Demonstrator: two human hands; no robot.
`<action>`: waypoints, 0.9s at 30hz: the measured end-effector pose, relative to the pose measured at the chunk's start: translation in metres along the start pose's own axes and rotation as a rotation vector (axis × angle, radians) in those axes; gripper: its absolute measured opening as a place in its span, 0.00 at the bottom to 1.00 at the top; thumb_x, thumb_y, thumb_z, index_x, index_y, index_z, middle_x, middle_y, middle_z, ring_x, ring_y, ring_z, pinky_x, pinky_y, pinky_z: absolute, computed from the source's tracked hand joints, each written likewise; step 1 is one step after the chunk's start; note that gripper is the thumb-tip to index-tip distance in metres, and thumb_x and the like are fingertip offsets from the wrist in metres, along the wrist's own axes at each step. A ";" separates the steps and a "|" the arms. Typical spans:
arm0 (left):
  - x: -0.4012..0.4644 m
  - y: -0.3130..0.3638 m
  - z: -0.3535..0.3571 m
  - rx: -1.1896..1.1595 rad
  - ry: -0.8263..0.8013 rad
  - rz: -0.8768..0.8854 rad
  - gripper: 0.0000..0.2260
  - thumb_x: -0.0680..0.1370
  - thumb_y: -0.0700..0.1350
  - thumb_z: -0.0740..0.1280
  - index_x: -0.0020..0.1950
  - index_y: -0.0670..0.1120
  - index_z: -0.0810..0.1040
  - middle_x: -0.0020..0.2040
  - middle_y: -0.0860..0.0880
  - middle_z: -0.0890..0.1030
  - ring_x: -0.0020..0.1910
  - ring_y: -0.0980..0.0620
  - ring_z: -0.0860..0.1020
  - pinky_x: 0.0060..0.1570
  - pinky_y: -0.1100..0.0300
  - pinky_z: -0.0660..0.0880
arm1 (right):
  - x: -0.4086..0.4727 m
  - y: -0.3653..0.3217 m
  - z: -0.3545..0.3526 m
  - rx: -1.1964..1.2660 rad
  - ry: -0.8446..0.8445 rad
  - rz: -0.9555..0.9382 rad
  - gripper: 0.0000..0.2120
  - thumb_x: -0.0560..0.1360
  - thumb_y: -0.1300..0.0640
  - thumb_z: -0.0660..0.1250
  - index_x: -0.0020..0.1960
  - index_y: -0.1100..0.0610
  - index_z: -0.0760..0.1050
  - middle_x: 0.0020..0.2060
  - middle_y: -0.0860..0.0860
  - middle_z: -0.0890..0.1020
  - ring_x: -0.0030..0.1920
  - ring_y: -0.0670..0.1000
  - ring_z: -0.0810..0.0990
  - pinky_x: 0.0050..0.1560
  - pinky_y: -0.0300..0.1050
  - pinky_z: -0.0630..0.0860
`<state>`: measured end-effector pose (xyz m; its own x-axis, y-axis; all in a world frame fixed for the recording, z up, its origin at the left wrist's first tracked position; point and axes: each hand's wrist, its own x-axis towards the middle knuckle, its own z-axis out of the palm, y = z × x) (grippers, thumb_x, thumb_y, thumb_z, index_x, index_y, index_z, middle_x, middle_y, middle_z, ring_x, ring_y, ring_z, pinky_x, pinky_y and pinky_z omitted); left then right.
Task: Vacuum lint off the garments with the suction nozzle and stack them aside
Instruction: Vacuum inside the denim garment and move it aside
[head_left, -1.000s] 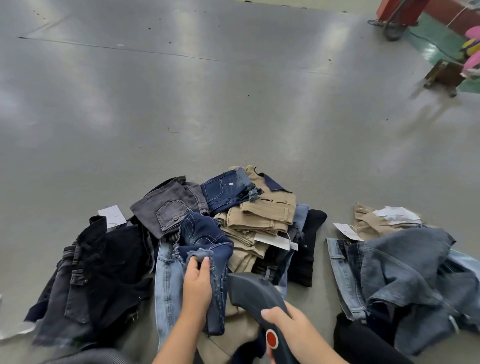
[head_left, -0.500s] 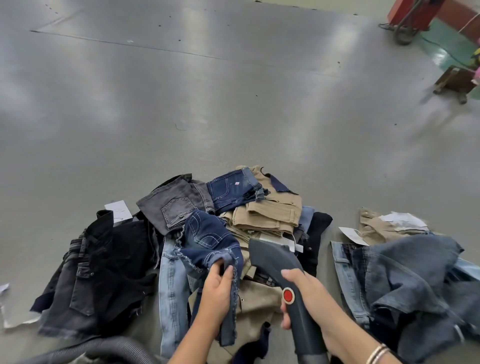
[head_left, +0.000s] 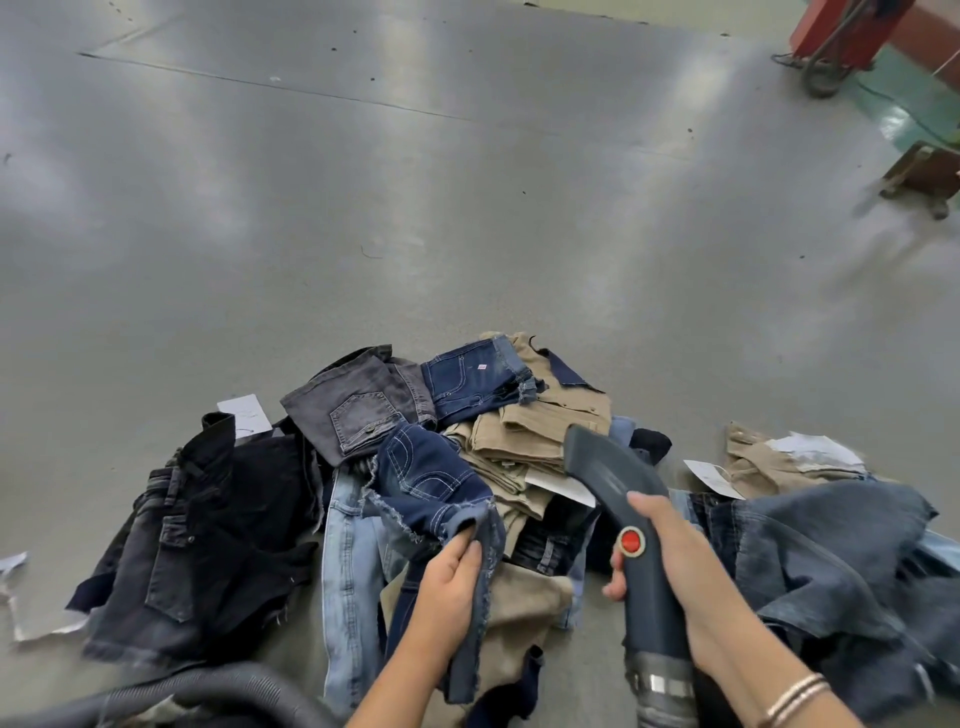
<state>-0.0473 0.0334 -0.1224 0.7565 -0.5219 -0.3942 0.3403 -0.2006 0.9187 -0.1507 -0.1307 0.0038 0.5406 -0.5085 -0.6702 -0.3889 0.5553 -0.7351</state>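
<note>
Your left hand (head_left: 451, 582) is pinching the frayed hem of the dark shorts (head_left: 431, 480), thumb on top and fingers curled under the cloth, low in the middle of the frame. Those shorts drape over the heap (head_left: 498, 441) at bottom centre, lying across light jeans (head_left: 345, 561) and tan trousers (head_left: 535, 431). Your right hand (head_left: 670, 551) is wrapped round the handle of the nozzle (head_left: 613, 478), fingers curled behind it, the thumb below the red button (head_left: 631, 541). The nozzle's flat mouth points up and left, just above the tan trousers (whether it touches them, you can't tell from here). Its ribbed hose (head_left: 171, 696) loops along the bottom left edge. A black garment (head_left: 223, 525) sprawls at lower left with a paper tag (head_left: 244, 413) beside it. At lower right sits a second pile (head_left: 831, 561) of grey-blue denim, with a tan piece (head_left: 763, 460) and white paper behind it. All of it rests on the grey table (head_left: 415, 182).
</note>
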 end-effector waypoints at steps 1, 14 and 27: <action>-0.001 -0.001 0.000 -0.019 -0.014 -0.017 0.12 0.82 0.39 0.59 0.56 0.51 0.80 0.46 0.54 0.83 0.44 0.60 0.79 0.46 0.70 0.74 | 0.000 -0.003 -0.004 -0.008 -0.003 0.002 0.20 0.71 0.49 0.69 0.55 0.63 0.74 0.27 0.60 0.75 0.21 0.56 0.73 0.24 0.45 0.75; 0.004 -0.007 0.006 0.168 0.014 -0.217 0.14 0.77 0.30 0.56 0.57 0.44 0.74 0.41 0.45 0.78 0.36 0.52 0.75 0.34 0.67 0.71 | -0.005 0.026 0.018 -0.304 -0.180 0.182 0.13 0.75 0.49 0.65 0.55 0.55 0.73 0.29 0.59 0.77 0.24 0.57 0.75 0.28 0.45 0.75; 0.020 0.071 -0.016 -0.325 0.381 -0.134 0.13 0.82 0.33 0.51 0.51 0.43 0.74 0.49 0.42 0.75 0.50 0.45 0.73 0.52 0.56 0.69 | -0.008 -0.016 0.003 -0.005 0.119 -0.081 0.14 0.74 0.51 0.68 0.49 0.62 0.74 0.27 0.59 0.75 0.23 0.55 0.73 0.23 0.44 0.75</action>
<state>0.0003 0.0222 -0.0658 0.8237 -0.1583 -0.5445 0.5579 0.0542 0.8282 -0.1462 -0.1334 0.0213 0.4779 -0.6263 -0.6159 -0.3513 0.5064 -0.7875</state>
